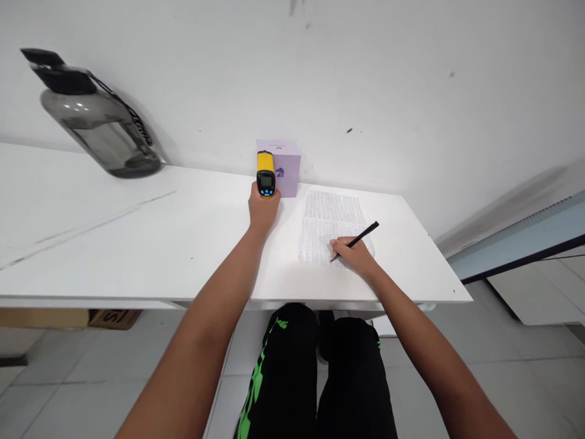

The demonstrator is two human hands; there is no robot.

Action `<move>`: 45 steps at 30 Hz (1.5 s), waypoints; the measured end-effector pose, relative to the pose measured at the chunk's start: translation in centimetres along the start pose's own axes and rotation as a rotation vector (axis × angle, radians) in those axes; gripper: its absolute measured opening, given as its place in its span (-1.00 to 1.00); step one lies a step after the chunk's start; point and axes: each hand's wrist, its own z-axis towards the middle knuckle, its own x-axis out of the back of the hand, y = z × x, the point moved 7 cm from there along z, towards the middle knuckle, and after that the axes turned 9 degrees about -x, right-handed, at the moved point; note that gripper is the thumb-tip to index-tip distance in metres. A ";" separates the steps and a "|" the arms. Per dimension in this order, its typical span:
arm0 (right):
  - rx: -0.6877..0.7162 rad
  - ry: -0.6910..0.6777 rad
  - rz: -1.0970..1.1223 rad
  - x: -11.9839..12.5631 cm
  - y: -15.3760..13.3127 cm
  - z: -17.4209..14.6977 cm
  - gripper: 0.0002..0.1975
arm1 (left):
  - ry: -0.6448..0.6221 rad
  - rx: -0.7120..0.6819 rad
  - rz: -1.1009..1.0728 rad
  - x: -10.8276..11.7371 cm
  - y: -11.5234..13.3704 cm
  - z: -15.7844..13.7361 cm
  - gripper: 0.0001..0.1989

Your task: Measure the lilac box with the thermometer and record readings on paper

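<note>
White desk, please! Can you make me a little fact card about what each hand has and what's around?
left hand: holds a yellow-and-black device with a small screen
right hand: holds a black pen, tip down at the paper
paper: lies flat, covered in rows of small marks
box: pale purple, just behind the device
bottle: grey, see-through, black lid, left side of the white desk

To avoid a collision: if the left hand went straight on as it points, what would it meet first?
Probably the purple box; the yellow device in the left hand would lead. Depth is unclear.
</note>
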 end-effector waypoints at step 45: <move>0.000 0.068 0.022 0.4 0.8 0.4 -0.58 | -0.333 -0.149 0.652 1.1 2.6 0.1 -0.68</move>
